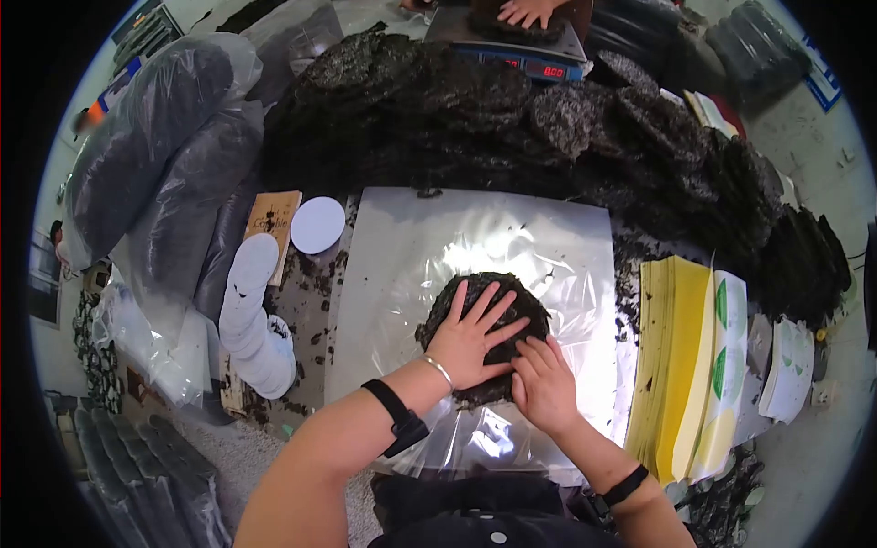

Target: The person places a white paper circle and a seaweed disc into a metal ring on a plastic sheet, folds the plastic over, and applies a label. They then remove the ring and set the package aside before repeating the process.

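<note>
A round, dark, dried sheet-like disc (448, 315) lies on clear plastic film (575, 301) over a pale board (393, 237). My left hand (470, 340) presses flat on the disc with its fingers spread. At the disc's right edge rests my right hand (543, 379), its fingers close together and bent, touching the rim; whether they pinch anything is hidden.
Dark discs (402, 119) are heaped behind the board. White round papers (248, 310) and filled bags (183, 183) stand left, yellow and white packaging (685, 365) right. Beyond the heap, another person's hand (527, 11) is over a scale (566, 68).
</note>
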Demonstrator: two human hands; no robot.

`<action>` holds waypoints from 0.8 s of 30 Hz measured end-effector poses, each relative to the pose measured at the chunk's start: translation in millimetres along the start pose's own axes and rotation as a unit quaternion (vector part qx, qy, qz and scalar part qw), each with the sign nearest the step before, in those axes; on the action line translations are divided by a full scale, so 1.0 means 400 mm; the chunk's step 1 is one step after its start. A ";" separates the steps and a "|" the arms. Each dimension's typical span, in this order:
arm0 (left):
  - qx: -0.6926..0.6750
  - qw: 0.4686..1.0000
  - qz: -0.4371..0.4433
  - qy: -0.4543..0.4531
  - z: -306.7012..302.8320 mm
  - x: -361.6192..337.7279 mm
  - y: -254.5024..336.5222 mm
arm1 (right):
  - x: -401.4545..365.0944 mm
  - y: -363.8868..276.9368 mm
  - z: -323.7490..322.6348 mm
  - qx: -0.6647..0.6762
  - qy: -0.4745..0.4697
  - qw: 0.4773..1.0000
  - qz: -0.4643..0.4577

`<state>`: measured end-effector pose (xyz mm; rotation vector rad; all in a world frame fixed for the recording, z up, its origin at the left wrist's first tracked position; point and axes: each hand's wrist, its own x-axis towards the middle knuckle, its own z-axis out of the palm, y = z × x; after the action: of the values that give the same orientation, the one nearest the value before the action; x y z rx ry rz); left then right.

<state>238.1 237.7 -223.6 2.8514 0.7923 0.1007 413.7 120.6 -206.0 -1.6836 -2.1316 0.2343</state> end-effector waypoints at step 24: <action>0.008 0.991 -0.119 -0.056 0.055 0.000 0.082 | -0.228 -0.032 -0.122 0.024 0.223 0.925 0.308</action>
<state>256.8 206.7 -238.8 2.7241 1.1038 -0.0978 439.5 23.7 -176.6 -2.0933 -1.2264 0.0641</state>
